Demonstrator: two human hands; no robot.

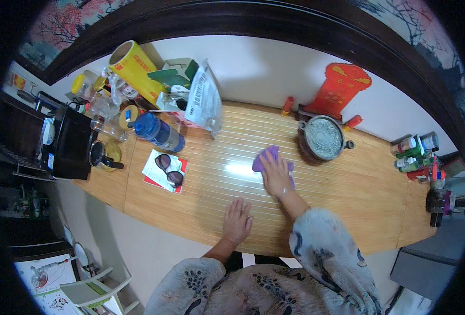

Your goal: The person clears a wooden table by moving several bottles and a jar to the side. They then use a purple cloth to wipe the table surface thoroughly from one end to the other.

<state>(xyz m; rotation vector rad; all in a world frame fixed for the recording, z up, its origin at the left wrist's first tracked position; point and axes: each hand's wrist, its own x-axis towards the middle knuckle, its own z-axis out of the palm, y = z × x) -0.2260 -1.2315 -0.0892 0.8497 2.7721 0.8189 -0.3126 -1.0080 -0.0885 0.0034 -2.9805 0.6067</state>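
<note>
A purple cloth lies crumpled on the striped wooden table, under my right hand. The fingers of that hand press on the cloth and cover its middle. My left hand rests palm down near the table's front edge, holding nothing, with its thumb apart from the fingers. Right of the cloth stands a dark round pot with two handles, filled with grey granular matter. To the left, sunglasses lie on papers and a red booklet.
A blue water bottle, a glass pot, jars, an open green box and a plastic-wrapped packet crowd the left. At the back stands a red plaque between two red candle-like objects. Several bottles stand far right.
</note>
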